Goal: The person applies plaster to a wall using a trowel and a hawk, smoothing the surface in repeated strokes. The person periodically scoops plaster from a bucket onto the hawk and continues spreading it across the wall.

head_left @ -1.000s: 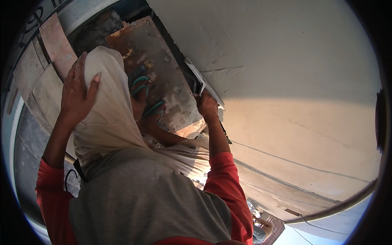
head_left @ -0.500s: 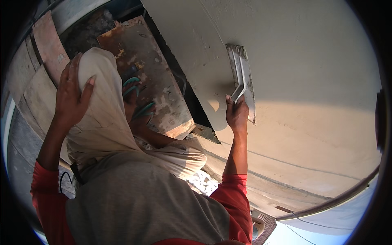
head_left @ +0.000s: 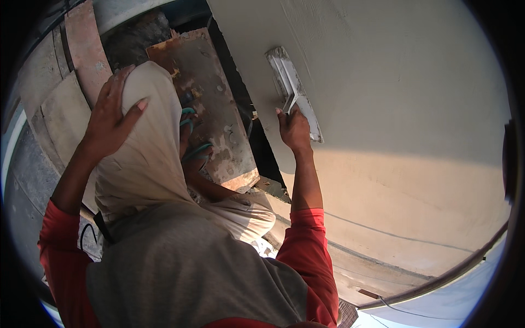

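Trowel (head_left: 302, 98) held at the wall (head_left: 404, 109)

The trowel is grasped in the right hand (head_left: 296, 130), fingers curled tight, thumb raised; it is placed near the wall's left edge, in shade. The left hand (head_left: 112, 117) is laid on the bent knee (head_left: 150, 87), its fingers released and loosely spread. Beyond that wall edge a stained board (head_left: 221, 109) is seen, its lower right corner sunlit; sandals (teal-strapped, worn) (head_left: 198, 152) are set toward its left edge.

fisheye view: black corners, bluish fringe at rim, straight edges bowed. wall (head_left: 377, 136): upper part in dim grey shade, lower part in warm sunlight, soft shadow boundary. trousers (head_left: 258, 218): sunlit at one knee. gap (head_left: 266, 158) beside wall: near-black.
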The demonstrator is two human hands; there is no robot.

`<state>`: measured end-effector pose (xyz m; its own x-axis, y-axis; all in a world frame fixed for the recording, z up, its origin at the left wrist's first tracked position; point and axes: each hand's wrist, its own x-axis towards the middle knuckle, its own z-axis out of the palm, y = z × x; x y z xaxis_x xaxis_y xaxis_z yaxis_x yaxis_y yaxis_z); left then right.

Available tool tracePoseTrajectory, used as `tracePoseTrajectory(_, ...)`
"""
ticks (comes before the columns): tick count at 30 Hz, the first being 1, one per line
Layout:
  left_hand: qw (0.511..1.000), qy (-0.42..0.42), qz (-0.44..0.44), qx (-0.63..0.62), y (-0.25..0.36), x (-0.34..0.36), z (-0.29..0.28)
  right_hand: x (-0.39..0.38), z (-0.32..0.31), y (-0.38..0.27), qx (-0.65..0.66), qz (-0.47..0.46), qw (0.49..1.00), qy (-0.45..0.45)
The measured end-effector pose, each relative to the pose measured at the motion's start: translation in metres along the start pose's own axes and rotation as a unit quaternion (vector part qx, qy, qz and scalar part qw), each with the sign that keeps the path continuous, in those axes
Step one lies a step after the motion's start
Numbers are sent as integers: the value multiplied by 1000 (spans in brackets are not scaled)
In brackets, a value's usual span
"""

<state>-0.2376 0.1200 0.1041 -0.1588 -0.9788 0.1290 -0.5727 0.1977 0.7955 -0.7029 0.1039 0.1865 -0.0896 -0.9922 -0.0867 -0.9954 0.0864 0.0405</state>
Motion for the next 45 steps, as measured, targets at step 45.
tracePoseTrajectory(45, 840, 303, -36, 448, -267, -15, -150, 49, -361, -104, 146, 71, 922, 352)
